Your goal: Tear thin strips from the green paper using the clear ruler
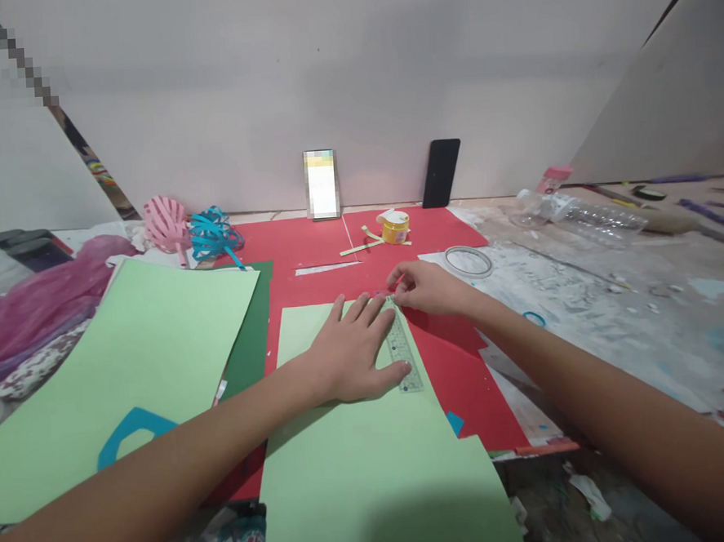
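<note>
Pressing down: left hand (351, 349) spread flat, palm and fingers pinning clear ruler (402, 350) against light green sheet (373, 458); released, nothing gripped.
Ruler position: near counter middle, on the sheet's right margin, resting on paper over red sheet (311, 245).
Ruler axis: running away from the body toward the far wall, far end tilted slightly left, near end poking out past the thumb.
Right hand (428, 287): at the ruler's far tip, fingertips pinched together, possibly on something small and pinkish; too small to tell what, or whether anything is actually gripped.
Key relation: ruler lying just under and to the right of the left hand, right hand touching or just beside its far end; left hand covering more of its length.
Nearby on the right: tape ring (468, 260) just beyond the right hand, apart from it; plastic bottle (579, 209) lying toward the far right edge.
Far side: yellow jar (394, 228) with paper strips, two phones leaning on the wall, dark one (440, 173) right of centre.
Left side: second green sheet (123, 367) over dark green paper, blue ribbon curls (214, 235), pink paper ball (166, 222).
Obstructions: nothing between either hand and the ruler.
</note>
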A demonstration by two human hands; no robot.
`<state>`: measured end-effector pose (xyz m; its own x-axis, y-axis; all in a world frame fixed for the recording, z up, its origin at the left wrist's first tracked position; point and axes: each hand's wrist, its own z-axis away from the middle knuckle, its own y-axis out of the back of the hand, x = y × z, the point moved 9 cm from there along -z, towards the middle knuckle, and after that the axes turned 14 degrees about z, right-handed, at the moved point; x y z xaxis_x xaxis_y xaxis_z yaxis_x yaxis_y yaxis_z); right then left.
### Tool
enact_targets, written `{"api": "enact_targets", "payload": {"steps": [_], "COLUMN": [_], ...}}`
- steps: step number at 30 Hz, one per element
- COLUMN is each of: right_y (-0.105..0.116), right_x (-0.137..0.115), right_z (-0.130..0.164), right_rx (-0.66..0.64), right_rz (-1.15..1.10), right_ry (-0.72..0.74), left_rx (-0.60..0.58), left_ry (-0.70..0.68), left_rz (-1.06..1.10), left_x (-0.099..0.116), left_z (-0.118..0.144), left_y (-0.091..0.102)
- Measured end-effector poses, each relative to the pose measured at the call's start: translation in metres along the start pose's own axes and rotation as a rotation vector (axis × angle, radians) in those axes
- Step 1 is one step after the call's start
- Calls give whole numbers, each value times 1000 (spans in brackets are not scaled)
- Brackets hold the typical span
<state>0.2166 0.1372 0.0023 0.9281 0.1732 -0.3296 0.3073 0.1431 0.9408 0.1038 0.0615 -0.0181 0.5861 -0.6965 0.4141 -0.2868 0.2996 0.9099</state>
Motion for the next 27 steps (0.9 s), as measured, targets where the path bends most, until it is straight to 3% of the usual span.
{"api": "enact_targets", "payload": {"steps": [6, 15, 21, 27], "right_y": [-1, -4, -4, -6], "right_x": [-2, -1, -1, -5], "right_z": [0, 3, 3, 6], "right_rx": [32, -77, -25, -81], "right_rz": [6, -50, 8, -99], "right_ry": [2, 4, 25, 15], "left_rx": [2, -6, 4, 9], "left_ry": [1, 4, 6, 1], "left_rz": [-5, -7, 8, 16], "left_x": [0, 0, 0, 0], "left_z": [0, 0, 1, 0], "left_y": [0, 0, 1, 0]}}
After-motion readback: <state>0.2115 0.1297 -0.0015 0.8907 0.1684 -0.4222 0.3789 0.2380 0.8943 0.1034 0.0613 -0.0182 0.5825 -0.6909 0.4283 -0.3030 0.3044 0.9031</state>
